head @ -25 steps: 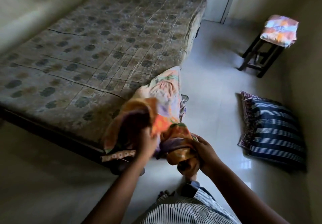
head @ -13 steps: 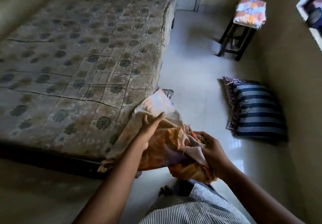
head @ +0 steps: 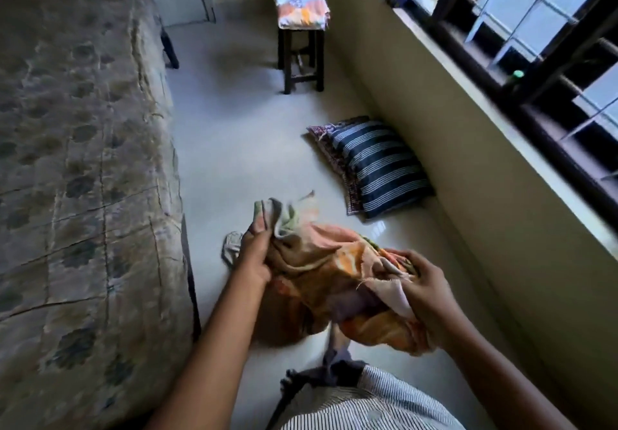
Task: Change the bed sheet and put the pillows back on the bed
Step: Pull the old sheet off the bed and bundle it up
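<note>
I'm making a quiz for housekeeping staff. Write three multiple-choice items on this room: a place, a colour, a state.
1. Where are the pillows? A on the mattress; B on the floor by the wall; C on the stool.
2. The top pillow is: A plain white; B red; C dark blue with pale stripes.
3. The bunched sheet is: A gripped by left hand and right hand; B spread flat; C dropped on the floor.
Answers: B, they lie against the wall; C, stripes show; A, both grip it.

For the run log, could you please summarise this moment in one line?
left hand, right hand: grip bunched sheet; mattress: bare; pillows: on floor
</note>
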Motion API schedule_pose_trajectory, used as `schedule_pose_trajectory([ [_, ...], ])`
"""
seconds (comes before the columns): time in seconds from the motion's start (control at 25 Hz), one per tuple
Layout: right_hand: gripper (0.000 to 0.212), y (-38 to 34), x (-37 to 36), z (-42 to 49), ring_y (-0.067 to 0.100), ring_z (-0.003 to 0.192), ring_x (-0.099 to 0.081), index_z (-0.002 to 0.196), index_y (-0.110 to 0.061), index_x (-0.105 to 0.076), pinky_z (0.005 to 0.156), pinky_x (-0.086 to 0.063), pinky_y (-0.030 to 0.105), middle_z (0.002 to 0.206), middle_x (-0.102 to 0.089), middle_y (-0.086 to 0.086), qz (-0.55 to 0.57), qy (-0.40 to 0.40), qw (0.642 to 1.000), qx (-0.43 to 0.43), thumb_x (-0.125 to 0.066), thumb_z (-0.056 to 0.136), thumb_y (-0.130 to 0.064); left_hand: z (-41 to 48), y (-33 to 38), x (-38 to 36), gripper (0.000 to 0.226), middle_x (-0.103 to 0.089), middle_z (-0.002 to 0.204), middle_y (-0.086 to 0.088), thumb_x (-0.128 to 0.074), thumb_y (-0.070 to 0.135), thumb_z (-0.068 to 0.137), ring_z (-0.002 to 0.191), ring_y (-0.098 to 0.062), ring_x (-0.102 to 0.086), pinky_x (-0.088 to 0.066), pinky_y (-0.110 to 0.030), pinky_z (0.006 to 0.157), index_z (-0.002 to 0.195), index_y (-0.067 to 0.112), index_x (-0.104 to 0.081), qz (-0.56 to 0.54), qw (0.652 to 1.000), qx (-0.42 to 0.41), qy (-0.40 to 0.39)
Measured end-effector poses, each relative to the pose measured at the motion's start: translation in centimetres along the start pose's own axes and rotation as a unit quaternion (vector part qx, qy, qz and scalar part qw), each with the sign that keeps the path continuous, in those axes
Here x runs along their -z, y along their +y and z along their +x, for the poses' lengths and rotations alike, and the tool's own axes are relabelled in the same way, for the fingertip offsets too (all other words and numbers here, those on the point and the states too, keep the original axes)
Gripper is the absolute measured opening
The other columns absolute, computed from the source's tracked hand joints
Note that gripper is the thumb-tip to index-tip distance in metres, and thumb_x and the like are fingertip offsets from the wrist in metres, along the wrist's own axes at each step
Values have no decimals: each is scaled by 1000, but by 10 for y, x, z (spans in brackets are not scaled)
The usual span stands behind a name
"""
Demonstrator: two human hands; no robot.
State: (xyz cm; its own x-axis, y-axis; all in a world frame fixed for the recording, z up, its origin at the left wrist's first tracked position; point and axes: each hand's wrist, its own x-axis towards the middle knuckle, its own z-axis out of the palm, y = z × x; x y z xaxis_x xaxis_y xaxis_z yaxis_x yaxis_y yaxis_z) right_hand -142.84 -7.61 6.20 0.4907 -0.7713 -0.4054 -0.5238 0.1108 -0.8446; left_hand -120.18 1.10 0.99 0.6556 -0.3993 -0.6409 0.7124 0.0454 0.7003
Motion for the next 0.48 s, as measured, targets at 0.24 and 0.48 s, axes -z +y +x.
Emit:
schedule_pose_trajectory([
  [0.24,21,-16,3,50,18,83,-65,110,-10,-62,67,-56,26,96,-68,7,265,-31,950,-164,-52,93,-19,-78,-25,-49,39,-63,104,8,-67,1,78,99,2,-60,-42,-13,94,107,25,-58,288,930,-217,-79],
  [0.48,52,-27,-10,66,28,95,-67,117,-9,-54,78,-56,37,109,-67,18,314,-71,943,-81,-76,75,-32,-100,-32,-79,78,-29,135,18,-30,65,57,128,-2,-20,-9,-12,100,127,36,-48,686,634,-285,-216],
])
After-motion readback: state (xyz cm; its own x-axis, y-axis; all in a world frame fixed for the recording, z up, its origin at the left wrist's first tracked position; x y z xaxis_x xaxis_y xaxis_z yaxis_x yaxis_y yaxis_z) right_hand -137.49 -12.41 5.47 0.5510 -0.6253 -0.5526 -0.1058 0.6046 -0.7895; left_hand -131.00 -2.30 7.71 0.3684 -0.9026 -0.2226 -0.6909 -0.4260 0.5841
